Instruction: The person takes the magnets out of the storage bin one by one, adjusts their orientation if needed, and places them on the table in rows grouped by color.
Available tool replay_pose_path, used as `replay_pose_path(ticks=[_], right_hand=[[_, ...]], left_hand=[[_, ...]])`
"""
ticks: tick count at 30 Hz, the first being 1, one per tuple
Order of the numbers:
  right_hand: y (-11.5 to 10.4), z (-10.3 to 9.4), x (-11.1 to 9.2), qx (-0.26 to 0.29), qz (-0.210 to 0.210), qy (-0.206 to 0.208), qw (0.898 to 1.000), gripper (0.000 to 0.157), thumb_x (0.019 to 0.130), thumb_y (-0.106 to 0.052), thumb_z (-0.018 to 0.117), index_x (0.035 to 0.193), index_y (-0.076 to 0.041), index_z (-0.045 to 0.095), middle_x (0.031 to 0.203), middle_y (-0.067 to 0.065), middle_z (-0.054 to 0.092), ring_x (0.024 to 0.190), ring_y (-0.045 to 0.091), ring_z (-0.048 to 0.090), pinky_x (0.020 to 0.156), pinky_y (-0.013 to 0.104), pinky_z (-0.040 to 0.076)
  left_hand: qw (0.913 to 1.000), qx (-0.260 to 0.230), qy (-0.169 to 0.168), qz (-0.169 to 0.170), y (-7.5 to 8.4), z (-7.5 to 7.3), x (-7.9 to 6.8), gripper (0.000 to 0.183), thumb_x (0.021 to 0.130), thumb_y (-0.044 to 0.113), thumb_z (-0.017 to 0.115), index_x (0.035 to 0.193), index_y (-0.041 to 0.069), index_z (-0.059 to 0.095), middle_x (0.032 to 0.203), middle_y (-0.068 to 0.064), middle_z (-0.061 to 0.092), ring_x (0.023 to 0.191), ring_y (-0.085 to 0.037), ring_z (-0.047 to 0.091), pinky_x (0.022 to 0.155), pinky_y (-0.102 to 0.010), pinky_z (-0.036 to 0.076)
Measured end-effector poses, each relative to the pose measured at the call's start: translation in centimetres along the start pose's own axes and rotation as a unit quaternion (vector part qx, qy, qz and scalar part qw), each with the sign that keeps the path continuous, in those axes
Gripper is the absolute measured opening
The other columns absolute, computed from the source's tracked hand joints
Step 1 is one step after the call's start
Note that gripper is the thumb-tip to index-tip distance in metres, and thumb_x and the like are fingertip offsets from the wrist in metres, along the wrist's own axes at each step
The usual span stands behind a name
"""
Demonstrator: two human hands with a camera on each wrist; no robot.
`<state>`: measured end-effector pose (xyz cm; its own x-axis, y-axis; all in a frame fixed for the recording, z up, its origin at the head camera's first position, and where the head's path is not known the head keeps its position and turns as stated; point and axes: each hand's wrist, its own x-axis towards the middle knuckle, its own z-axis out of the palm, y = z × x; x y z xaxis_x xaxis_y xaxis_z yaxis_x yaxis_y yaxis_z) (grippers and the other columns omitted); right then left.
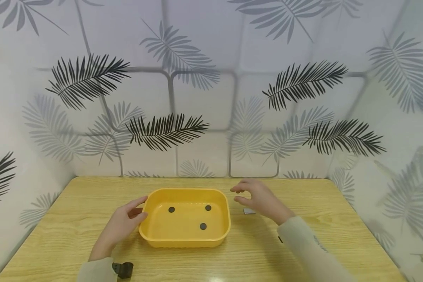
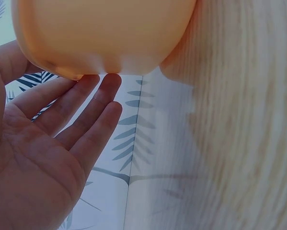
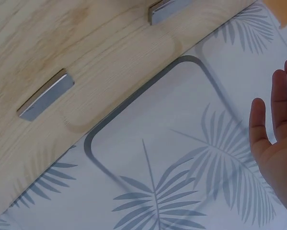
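Right hand (image 1: pixel 259 197) loosely spread; left hand (image 1: pixel 120 225) spread, touching yellow tray (image 1: pixel 183 243) — three dark discs (image 1: pixel 203 226) inside show only in head view.

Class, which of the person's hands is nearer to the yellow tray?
Left. The left hand has its fingertips against the left side of the yellow tray; the right hand is off its right side, not touching it.

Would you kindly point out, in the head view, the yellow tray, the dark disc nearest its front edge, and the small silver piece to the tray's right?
Yellow tray (image 1: pixel 184 222), head view: bare floor.
Dark disc (image 1: pixel 203 226), head view: middle of its top.
Small silver piece (image 1: pixel 249 211), head view: its exposed shiny face.
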<state>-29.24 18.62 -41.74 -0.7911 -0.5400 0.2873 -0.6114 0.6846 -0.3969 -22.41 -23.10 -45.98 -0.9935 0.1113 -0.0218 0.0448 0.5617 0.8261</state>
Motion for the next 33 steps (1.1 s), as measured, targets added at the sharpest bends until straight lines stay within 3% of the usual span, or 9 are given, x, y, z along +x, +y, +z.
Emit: replay_pose_path(ticks=[11,18,27,33], right_hand=[[-2.1,0.9,1.3,0.011,-0.02,-0.014,1.0,0.024,0.095,-0.018,0.075,0.118,-0.011,0.077,0.11,0.003,0.074,0.102,0.024,0.069,0.092,0.041,0.06],[-3.5,1.9,1.6,-0.014,-0.065,-0.018,0.998,0.022,0.092,-0.02,0.079,0.113,-0.014,0.078,0.109,-0.001,0.075,0.098,0.018,0.067,0.089,0.036,0.058],[-4.6,2.7,1.9,-0.004,-0.047,-0.078,0.996,0.023,0.094,-0.022,0.076,0.116,-0.015,0.078,0.113,-0.001,0.075,0.108,0.022,0.065,0.108,0.054,0.045],[-4.8,3.3,2.0,-0.015,-0.074,-0.097,0.992,0.02,0.092,-0.021,0.078,0.111,-0.016,0.079,0.105,-0.001,0.077,0.101,0.018,0.065,0.103,0.052,0.045]], left_hand=[[0.9999,0.002,0.0,0.013,-0.1,0.0,0.2,0.059,0.103,0.015,0.063,0.157,0.005,0.043,0.16,-0.026,0.043,0.132,-0.042,0.06,0.099,-0.043,0.061],[0.9999,-0.01,-0.003,0.008,0.1,-0.1,0.1,0.059,0.103,0.014,0.063,0.157,0.005,0.042,0.16,-0.025,0.043,0.132,-0.042,0.06,0.099,-0.043,0.061],[0.9999,-0.011,-0.002,0.013,0.2,-0.1,0.1,0.058,0.103,0.013,0.063,0.157,0.005,0.043,0.161,-0.025,0.042,0.132,-0.042,0.06,0.1,-0.042,0.061],[0.9999,-0.01,-0.002,0.008,0.1,-0.1,0.1,0.058,0.103,0.013,0.063,0.157,0.005,0.043,0.161,-0.025,0.041,0.133,-0.043,0.059,0.101,-0.044,0.06]])
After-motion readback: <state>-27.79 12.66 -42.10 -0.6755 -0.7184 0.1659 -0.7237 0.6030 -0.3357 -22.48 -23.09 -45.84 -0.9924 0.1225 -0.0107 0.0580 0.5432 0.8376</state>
